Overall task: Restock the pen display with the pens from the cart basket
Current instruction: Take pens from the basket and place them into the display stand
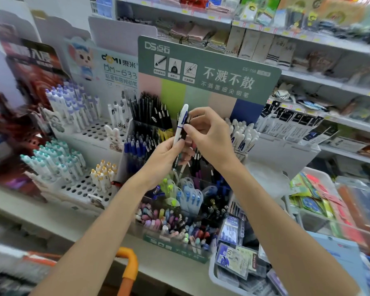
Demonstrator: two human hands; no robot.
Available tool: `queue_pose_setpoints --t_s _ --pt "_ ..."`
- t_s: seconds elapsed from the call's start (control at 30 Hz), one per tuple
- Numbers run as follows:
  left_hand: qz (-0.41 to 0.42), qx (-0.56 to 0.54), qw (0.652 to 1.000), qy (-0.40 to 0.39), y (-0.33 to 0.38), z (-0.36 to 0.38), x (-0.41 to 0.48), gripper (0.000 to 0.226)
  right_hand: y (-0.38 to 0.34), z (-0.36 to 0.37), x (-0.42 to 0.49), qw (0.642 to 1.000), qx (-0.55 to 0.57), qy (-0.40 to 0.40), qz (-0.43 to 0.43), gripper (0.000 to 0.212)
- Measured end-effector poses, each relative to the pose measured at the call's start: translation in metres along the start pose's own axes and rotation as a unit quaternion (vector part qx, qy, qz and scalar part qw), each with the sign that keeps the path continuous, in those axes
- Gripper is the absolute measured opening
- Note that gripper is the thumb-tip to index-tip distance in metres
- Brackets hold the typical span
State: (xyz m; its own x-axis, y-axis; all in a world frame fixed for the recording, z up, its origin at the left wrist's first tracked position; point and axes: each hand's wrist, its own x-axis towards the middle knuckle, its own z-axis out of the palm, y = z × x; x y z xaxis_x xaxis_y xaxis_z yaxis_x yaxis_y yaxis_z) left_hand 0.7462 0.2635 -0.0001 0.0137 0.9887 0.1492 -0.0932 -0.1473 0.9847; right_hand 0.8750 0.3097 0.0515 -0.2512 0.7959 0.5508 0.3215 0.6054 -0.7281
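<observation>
Head view. Both hands meet at frame centre, in front of the green-headed pen display (212, 60). The left hand (165, 155), entering from 7 o'clock, has its fingers curled round the lower barrel of a white pen (181, 124) with blue markings. The right hand (208, 135), entering from 5 o'clock, pinches the same pen at mid-barrel between thumb and forefinger, its other fingers bent near the cap. The pen stands nearly upright, cap toward 12 o'clock, above the display's middle compartments. Black pens (150, 110) stand at 10 o'clock of the hands and white-capped pens (242, 133) at 3 o'clock. An orange cart handle (129, 261) shows at 6 o'clock.
</observation>
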Motion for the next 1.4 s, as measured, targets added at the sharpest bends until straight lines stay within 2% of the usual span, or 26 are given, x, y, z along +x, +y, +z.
queue_pose_setpoints --t_s 0.1,0.17,0.3,0.43,0.57,0.7,0.9,1.03,1.13,1.2,1.27,1.33,1.4 --pt "0.007 0.004 0.993 0.117 -0.002 -0.02 0.004 0.024 -0.001 -0.002 0.002 0.995 -0.011 0.082 -0.051 0.021" --pt "0.007 0.014 0.982 0.187 -0.005 -0.036 0.003 0.022 0.003 -0.002 0.0 0.99 -0.039 0.098 -0.091 0.021" --pt "-0.007 0.013 0.982 0.188 -0.01 -0.049 -0.001 0.025 0.017 0.003 -0.008 0.987 -0.076 0.089 -0.106 0.025" --pt "-0.021 -0.073 0.983 0.168 -0.012 -0.049 -0.003 0.042 0.021 0.006 -0.014 0.987 -0.058 0.108 -0.103 0.023" --pt "0.003 -0.104 0.966 0.237 -0.015 -0.055 -0.006 0.048 0.004 0.003 0.008 0.982 -0.025 0.148 -0.114 0.022" --pt "0.014 -0.113 0.953 0.28 -0.013 -0.058 -0.004 0.048 0.002 0.027 0.019 0.99 -0.033 0.08 -0.112 0.023" --pt "-0.011 -0.087 0.957 0.276 -0.014 -0.06 -0.008 0.047 0.034 0.076 -0.003 0.988 -0.108 -0.033 -0.108 0.018" --pt "-0.026 -0.092 0.959 0.266 -0.015 -0.06 -0.012 0.047 0.051 0.091 -0.01 0.967 -0.206 -0.067 -0.134 0.016" --pt "-0.033 -0.092 0.965 0.244 -0.017 -0.06 -0.013 0.048 0.054 0.091 -0.014 0.958 -0.231 -0.088 -0.143 0.012" --pt "-0.036 -0.083 0.971 0.222 -0.018 -0.06 -0.013 0.047 0.046 0.082 -0.01 0.969 -0.197 -0.05 -0.14 0.015" --pt "-0.032 -0.054 0.98 0.191 -0.016 -0.058 -0.012 0.046 0.028 0.069 -0.002 0.993 -0.089 -0.011 -0.081 0.024" --pt "-0.028 -0.022 0.988 0.153 -0.014 -0.05 -0.01 0.044 0.012 0.058 0.005 0.999 0.022 -0.025 -0.008 0.036" --pt "-0.029 0.007 0.991 0.127 -0.013 -0.039 -0.006 0.043 0.005 0.053 0.006 0.998 0.059 -0.034 0.009 0.036"
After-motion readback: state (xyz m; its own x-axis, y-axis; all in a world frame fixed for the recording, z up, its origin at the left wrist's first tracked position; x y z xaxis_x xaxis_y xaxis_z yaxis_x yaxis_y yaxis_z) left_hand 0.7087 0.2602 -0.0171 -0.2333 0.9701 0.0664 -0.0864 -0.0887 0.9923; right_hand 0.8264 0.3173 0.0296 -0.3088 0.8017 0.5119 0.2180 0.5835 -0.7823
